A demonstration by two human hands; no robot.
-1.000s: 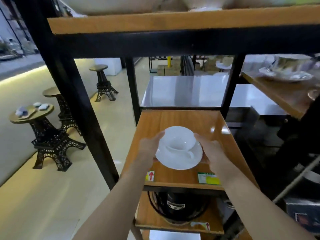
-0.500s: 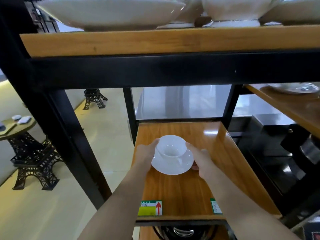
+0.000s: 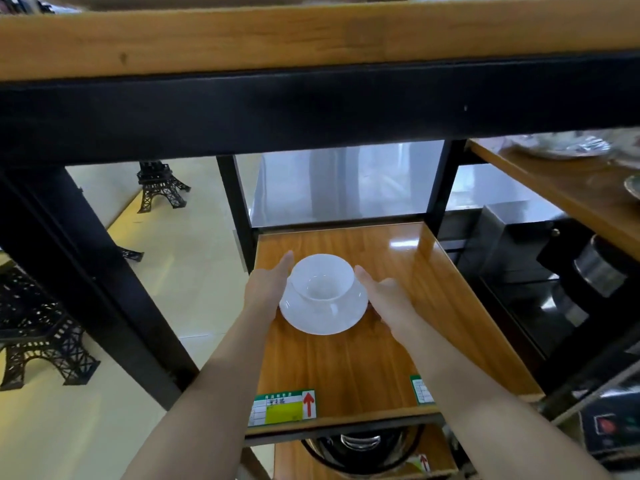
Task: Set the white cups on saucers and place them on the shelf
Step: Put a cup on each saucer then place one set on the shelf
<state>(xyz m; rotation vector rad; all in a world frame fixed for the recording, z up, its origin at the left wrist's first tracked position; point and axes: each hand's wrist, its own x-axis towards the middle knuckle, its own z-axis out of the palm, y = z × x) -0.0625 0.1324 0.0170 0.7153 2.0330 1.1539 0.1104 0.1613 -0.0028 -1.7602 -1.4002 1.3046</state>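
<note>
A white cup [image 3: 322, 278] sits upright on a white saucer [image 3: 323, 320], low over the wooden shelf [image 3: 349, 368] near its middle. My left hand [image 3: 266, 289] holds the saucer's left edge, fingers stretched along the cup's side. My right hand [image 3: 386, 294] holds the saucer's right edge. Whether the saucer rests on the shelf or hovers just above it I cannot tell.
A thick black beam and wooden board [image 3: 311, 81] of the upper shelf hang close overhead. Black posts [image 3: 239, 216] flank the shelf. A dark pot [image 3: 360, 448] sits on the level below. A side shelf [image 3: 571, 195] with dishes is at right. Tower-shaped stools [image 3: 41, 327] stand on the floor at left.
Both hands have carried the cup and saucer deeper onto the shelf. The view has moved closer and lower, so the upper shelf now fills the top.
</note>
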